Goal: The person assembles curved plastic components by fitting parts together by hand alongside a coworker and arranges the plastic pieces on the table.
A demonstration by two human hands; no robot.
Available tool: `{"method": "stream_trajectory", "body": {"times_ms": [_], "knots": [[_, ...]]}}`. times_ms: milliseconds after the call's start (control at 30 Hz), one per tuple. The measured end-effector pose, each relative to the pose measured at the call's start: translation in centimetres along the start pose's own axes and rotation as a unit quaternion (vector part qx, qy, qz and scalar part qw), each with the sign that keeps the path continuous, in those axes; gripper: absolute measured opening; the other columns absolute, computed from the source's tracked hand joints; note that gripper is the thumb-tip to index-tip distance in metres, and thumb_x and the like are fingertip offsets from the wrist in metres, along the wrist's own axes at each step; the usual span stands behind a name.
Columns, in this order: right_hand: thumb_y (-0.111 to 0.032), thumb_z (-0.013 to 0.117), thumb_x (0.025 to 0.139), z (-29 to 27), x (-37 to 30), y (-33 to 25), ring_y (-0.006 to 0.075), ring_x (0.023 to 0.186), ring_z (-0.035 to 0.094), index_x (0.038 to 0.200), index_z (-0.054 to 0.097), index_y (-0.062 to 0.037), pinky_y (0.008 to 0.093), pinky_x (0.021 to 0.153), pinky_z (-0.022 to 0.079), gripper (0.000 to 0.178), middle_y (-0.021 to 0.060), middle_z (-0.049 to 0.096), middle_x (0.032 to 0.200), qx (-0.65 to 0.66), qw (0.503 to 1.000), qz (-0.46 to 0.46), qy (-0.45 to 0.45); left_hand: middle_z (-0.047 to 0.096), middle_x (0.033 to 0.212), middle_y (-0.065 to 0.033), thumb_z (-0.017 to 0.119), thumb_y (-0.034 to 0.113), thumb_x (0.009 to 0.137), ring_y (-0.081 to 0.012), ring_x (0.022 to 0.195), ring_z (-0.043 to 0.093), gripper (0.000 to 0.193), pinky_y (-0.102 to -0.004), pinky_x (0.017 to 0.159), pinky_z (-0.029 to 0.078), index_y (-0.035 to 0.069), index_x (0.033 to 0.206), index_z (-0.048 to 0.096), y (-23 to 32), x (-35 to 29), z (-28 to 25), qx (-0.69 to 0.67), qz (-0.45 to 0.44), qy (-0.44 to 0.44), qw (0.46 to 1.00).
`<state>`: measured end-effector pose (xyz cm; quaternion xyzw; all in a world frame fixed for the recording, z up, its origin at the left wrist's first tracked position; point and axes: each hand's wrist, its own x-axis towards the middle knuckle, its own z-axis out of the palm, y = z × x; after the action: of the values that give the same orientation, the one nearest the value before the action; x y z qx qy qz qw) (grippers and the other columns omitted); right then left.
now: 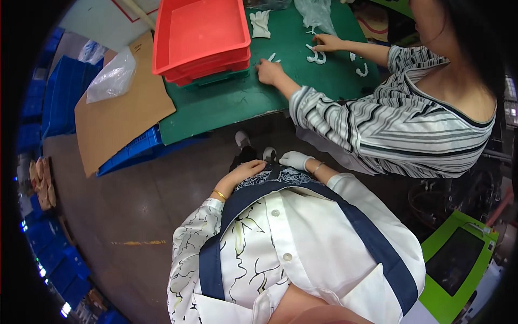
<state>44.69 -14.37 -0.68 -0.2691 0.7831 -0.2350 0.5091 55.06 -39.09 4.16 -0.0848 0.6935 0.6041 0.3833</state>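
Observation:
Both my hands are low in front of my body, at the patterned lower part of my dark blue apron [272,177]. My left hand [248,171] is bare; its fingers lie stretched along the apron's left edge, and I see nothing in them. On my right hand [295,160] is a white glove. Its fingers curl in beside the apron, and what they hold, if anything, is hidden. Neither hand touches the green table [205,113] ahead, where a co-worker's hands handle small white curved parts [317,56].
Stacked red trays [205,32] stand on the table beside a loose white glove [260,24]. A co-worker in a striped top [399,121] is close at the right. Left are a cardboard sheet [124,108] and blue crates [67,97]; a green machine [456,264] is lower right.

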Motion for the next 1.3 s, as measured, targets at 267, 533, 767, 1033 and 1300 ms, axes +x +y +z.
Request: {"method": "stream_trajectory", "body": {"times_ms": [267, 533, 767, 1033, 1300], "knots": [[-0.034, 0.054, 0.095, 0.2, -0.7, -1.9, 0.0326, 0.084, 0.067, 0.101, 0.069, -0.0005, 0.0403, 0.079, 0.051, 0.038, 0.0188, 0.070, 0.091, 0.045, 0.996, -0.011, 0.076, 0.067, 0.114, -0.0049, 0.054, 0.022, 0.101, -0.0115, 0.097, 0.063, 0.032, -0.0232, 0.082, 0.048, 0.005, 0.127, 0.060, -1.1, -2.5, -2.5, -0.184, -0.027, 0.237, 0.954], [-0.029, 0.057, 0.095, 0.5, 0.9, -2.9, 0.0151, 0.063, 0.060, 0.103, 0.069, 0.0007, 0.0317, 0.063, 0.048, 0.033, 0.0070, 0.064, 0.072, 0.289, 0.926, 0.087, 0.228, 0.070, 0.103, -0.0068, 0.056, 0.021, 0.099, -0.0138, 0.090, 0.064, 0.030, -0.0269, 0.082, 0.050, 0.002, 0.122, 0.063, -2.8, -0.9, -8.0, -0.080, -0.042, 0.199, 0.976], [-0.030, 0.056, 0.097, -2.9, 2.8, -6.4, 0.0145, 0.062, 0.058, 0.106, 0.068, 0.0003, 0.0316, 0.061, 0.048, 0.034, 0.0059, 0.063, 0.071, 0.310, 0.924, 0.070, 0.210, 0.071, 0.105, -0.0166, 0.060, 0.028, 0.096, -0.0242, 0.101, 0.068, 0.034, -0.0327, 0.090, 0.050, 0.000, 0.116, 0.065, -7.5, -1.1, -8.5, 0.075, -0.108, 0.201, 0.971], [-0.029, 0.056, 0.094, -9.0, 4.3, -7.1, 0.0380, 0.088, 0.066, 0.118, 0.063, -0.0070, 0.0459, 0.079, 0.051, 0.034, 0.0177, 0.068, 0.090, 0.156, 0.890, 0.028, 0.427, 0.070, 0.113, -0.0187, 0.054, 0.037, 0.099, -0.0290, 0.109, 0.065, 0.042, -0.0345, 0.094, 0.048, 0.003, 0.121, 0.065, -15.1, -2.1, -6.3, -0.035, -0.211, 0.264, 0.940], [-0.031, 0.052, 0.090, -20.9, 8.7, -7.8, 0.0462, 0.093, 0.065, 0.144, 0.029, 0.0005, 0.0542, 0.084, 0.050, 0.066, 0.0308, 0.066, 0.101, 0.171, 0.827, 0.182, 0.503, 0.069, 0.113, -0.0186, 0.053, 0.038, 0.100, -0.0276, 0.109, 0.064, 0.043, -0.0337, 0.094, 0.047, 0.002, 0.121, 0.065, -14.8, -4.2, -6.3, -0.018, -0.194, 0.251, 0.948]]}}
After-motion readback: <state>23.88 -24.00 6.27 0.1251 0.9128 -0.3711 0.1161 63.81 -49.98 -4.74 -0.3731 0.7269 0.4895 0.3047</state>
